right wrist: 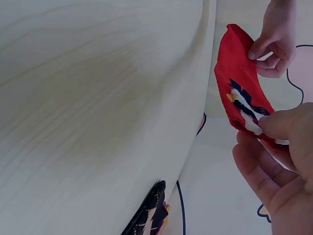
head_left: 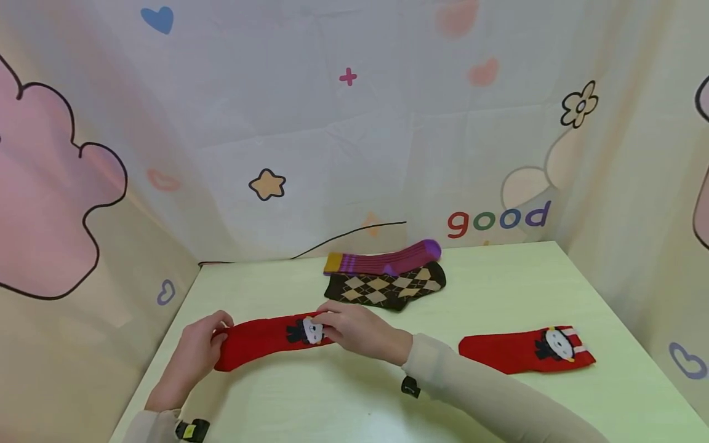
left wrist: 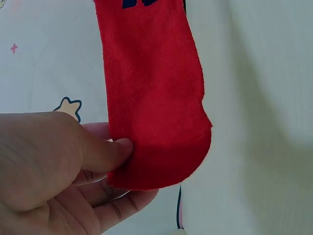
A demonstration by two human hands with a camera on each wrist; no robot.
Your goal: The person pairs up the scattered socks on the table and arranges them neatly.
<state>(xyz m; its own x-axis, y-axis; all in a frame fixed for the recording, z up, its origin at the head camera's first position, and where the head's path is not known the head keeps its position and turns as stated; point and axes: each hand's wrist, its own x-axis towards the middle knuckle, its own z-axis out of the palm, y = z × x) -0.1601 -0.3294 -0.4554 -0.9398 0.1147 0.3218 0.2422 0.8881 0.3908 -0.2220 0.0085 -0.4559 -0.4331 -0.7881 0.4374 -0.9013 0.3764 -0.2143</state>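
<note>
A red sock (head_left: 260, 338) with a white-faced cartoon figure is stretched out between both hands, above the table. My left hand (head_left: 196, 347) pinches its toe end; in the left wrist view the thumb (left wrist: 122, 149) lies on the front of the fabric and the fingers are behind it. At the cuff end, beside the cartoon face, my right hand (head_left: 360, 329) pinches the sock between thumb and fingers, hiding part of the cuff. The right wrist view shows the held sock (right wrist: 239, 63) bending slightly between the two hands.
A second red sock (head_left: 498, 352) with the same figure lies flat at the right, partly behind the right sleeve. Toward the back lie a brown argyle sock (head_left: 376, 290) and a purple striped sock (head_left: 382, 263), side by side. Printed curtains (head_left: 310, 123) surround the pale table (head_left: 266, 406).
</note>
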